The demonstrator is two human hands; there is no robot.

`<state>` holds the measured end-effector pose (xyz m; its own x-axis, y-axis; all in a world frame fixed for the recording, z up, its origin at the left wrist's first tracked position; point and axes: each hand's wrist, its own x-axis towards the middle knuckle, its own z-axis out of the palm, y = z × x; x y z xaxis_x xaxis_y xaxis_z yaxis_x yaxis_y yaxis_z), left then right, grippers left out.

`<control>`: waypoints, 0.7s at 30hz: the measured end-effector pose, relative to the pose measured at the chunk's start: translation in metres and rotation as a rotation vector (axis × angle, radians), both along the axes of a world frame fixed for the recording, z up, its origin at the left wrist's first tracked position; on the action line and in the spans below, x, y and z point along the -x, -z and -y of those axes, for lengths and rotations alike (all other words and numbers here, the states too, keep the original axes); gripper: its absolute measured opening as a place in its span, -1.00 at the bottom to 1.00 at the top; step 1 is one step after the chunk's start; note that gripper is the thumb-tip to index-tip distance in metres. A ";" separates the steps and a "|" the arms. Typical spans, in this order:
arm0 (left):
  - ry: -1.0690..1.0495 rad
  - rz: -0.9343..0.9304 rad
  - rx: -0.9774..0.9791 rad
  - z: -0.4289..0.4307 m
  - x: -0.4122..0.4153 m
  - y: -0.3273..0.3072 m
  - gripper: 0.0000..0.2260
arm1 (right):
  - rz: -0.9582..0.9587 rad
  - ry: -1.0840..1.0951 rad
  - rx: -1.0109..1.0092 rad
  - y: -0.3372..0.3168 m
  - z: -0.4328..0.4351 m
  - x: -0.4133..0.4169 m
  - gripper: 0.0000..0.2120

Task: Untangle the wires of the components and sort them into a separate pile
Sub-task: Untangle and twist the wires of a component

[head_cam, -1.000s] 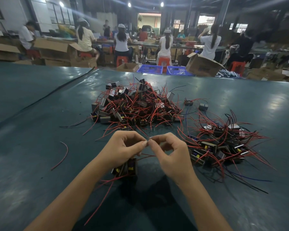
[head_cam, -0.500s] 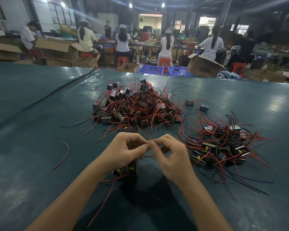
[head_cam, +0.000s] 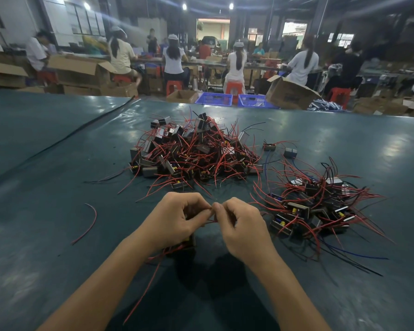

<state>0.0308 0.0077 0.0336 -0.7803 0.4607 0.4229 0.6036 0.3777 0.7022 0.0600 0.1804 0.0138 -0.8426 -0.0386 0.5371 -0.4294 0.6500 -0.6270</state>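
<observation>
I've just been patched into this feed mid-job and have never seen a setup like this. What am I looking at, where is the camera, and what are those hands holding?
There is no machine here. A person works with bare hands, and the one picture comes from a wide-angle camera worn on their head, looking forward and down. The left hand and right hand meet at the fingertips, and both pinch a thin red wire. It seems to belong to a small dark component that sits partly under the left hand. On the green table are two heaps of the same wired parts: a large tangled pile straight ahead and a smaller pile to the right. One loose red wire lies apart on the left. Other workers sit at benches behind.
</observation>
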 end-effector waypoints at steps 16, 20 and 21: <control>0.109 0.428 -0.245 0.009 0.003 -0.011 -0.90 | -0.133 -0.187 0.115 -0.004 -0.010 0.000 -0.86; 0.148 0.471 -0.234 0.009 0.002 -0.012 -0.88 | -0.149 -0.228 0.135 -0.004 -0.012 0.002 -0.87; 0.153 0.477 -0.234 0.010 0.002 -0.012 -0.87 | -0.149 -0.248 0.151 -0.004 -0.012 0.003 -0.88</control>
